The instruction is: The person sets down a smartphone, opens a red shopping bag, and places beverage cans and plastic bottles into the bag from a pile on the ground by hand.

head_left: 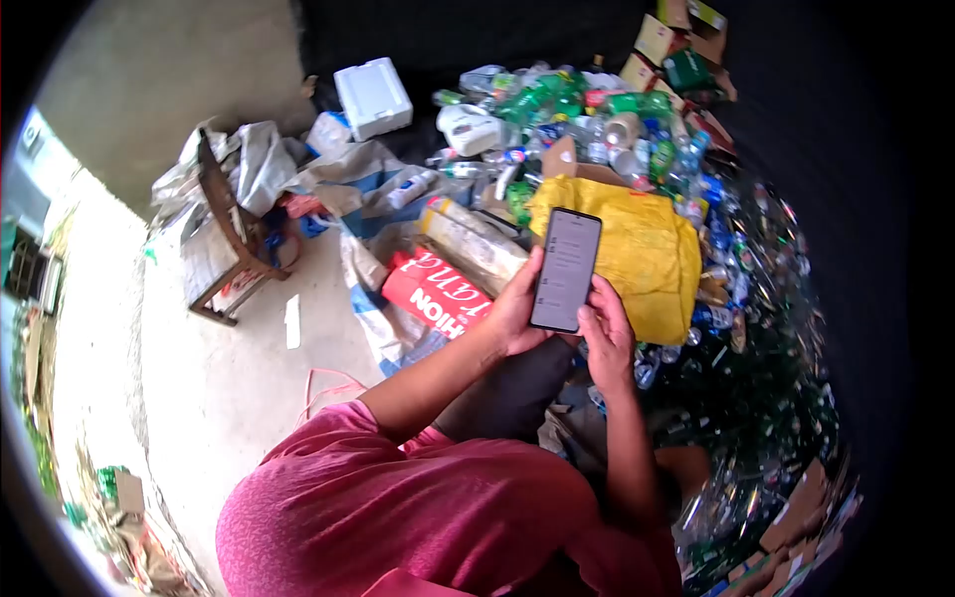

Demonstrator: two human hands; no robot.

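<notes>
A smartphone (pixel 567 269) with a lit grey screen showing small lines of text is held up in front of me. My left hand (pixel 519 306) grips its left edge from below, fingers behind it. At the lower right corner, my right hand (pixel 607 333) also holds the phone, its thumb near the bottom of the screen. Behind the phone lies a crumpled yellow sack (pixel 652 259). A red bag with white lettering (pixel 433 289) sits just left of my left hand.
Plastic bottles (pixel 557 99) are heaped at the back, and glass bottles (pixel 746 398) pile up on the right. A white box (pixel 373 98) stands at the back left. A wooden chair (pixel 234 239) is on the floor at left. Cardboard (pixel 801 507) lies at lower right.
</notes>
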